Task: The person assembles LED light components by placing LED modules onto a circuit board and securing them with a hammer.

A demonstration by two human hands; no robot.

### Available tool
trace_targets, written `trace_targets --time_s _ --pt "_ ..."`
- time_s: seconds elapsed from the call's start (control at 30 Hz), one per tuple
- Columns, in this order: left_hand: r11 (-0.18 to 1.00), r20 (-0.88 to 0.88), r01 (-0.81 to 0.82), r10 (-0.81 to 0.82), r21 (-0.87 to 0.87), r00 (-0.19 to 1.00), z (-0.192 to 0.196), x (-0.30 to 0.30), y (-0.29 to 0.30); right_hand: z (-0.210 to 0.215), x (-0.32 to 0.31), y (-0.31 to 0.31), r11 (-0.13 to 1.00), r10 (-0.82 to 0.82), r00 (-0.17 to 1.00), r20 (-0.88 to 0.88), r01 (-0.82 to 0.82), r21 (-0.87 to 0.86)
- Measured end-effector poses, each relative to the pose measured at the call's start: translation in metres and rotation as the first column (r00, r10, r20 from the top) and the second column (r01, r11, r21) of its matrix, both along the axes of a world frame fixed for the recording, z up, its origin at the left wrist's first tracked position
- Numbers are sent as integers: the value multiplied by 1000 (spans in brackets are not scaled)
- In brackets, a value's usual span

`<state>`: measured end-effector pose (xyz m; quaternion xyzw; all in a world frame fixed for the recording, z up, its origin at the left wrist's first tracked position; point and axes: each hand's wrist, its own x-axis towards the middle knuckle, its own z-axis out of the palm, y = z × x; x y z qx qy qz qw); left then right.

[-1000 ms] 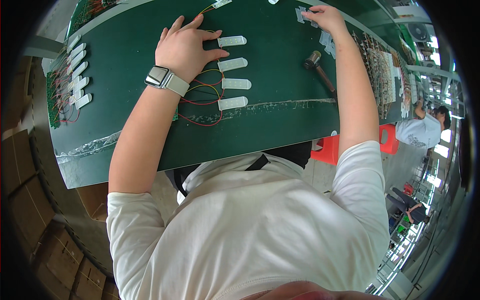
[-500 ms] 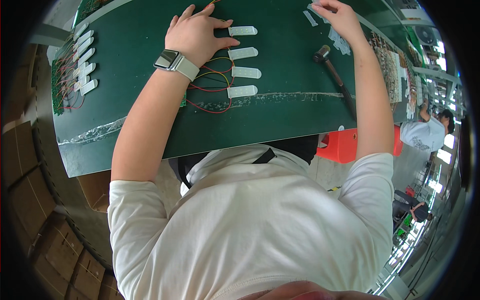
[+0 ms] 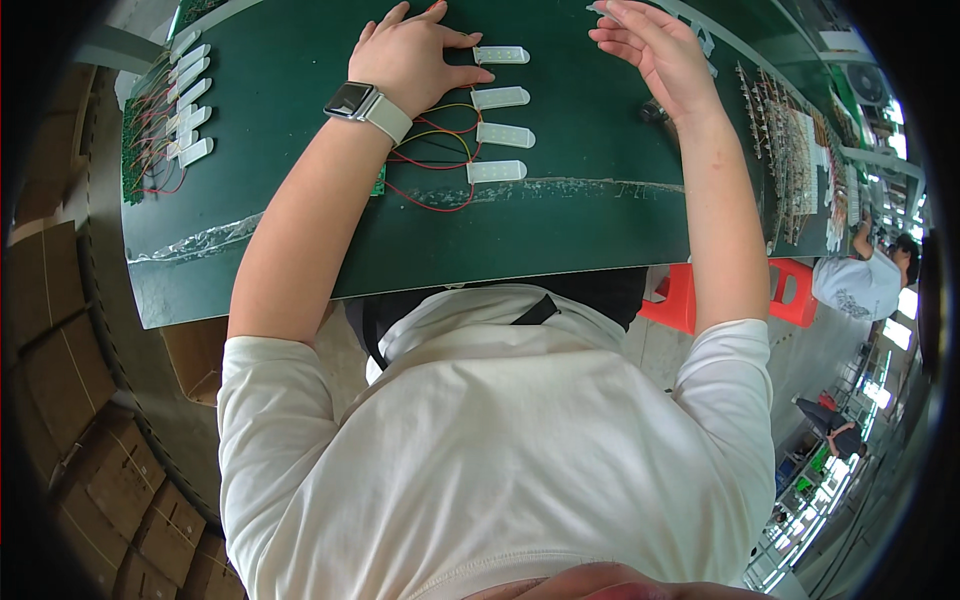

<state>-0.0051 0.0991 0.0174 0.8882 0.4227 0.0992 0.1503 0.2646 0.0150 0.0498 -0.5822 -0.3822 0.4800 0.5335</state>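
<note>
Left hand [image 3: 415, 55] is lying palm-down, fingers spread, on the dark green table [image 3: 560, 230] near its far edge, gripping nothing. A grey smartwatch on a white strap [image 3: 368, 104] is sitting on that wrist.

Just right of the left hand, 4 white oblong plastic lamp modules [image 3: 498, 112] are lying in a column, flat on the table. The thumb is touching or almost touching the top one; can't tell which. Red, yellow and black wires [image 3: 432, 150] are running from the modules back under the left wrist to a small green circuit board [image 3: 381, 181], mostly hidden by the forearm.

Right hand [image 3: 655, 50] is hovering open near the far right of the table, fingers loosely curled, holding nothing visible. A dark round object [image 3: 655, 110] is lying just under the right wrist, partly hidden; can't tell what it is.

Far left corner: a second set of about 6 white oblong modules [image 3: 188, 95] is lying with red wires on a green board [image 3: 140, 150], well apart from both hands.

Right edge: a row of wired boards [image 3: 790, 140] is lying along the table.

A strip of clear tape [image 3: 210, 240] is running across the table toward its near edge.

Beyond the right edge, 1 red plastic stool [image 3: 775, 290] is standing, and another person in a white shirt [image 3: 865, 285] is working there. Brown cardboard boxes [image 3: 120, 490] are stacking up on the floor at left.
</note>
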Motion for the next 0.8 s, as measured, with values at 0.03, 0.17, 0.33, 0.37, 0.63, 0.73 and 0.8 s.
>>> trace_targets --time_s 0.03,0.17,0.33,0.37,0.63,0.73,0.8 --pt "1000 0 3 -3 0 1000 0 0 0 -1 -2 1 999 -21 996 83 24 -38" --pt "1000 18 13 -13 15 1000 1 4 0 -26 15 -2 980 200 846 494 -178 -91" --pt "1000 40 16 -16 1 999 0 1 -1 -36 5 -1 944 324 583 745 -145 -297" --pt "1000 45 20 -20 -12 999 0 1 -1 -36 7 -1 955 282 415 865 -212 -209" --pt "1000 75 20 -20 2 997 4 -4 -2 -35 4 1 918 78 202 976 -396 8" --pt "1000 56 11 -11 4 998 0 -2 0 -31 -17 6 908 83 348 934 -412 73" --pt "1000 60 12 -13 18 998 -1 -2 0 -35 -23 14 886 69 341 937 -452 100"
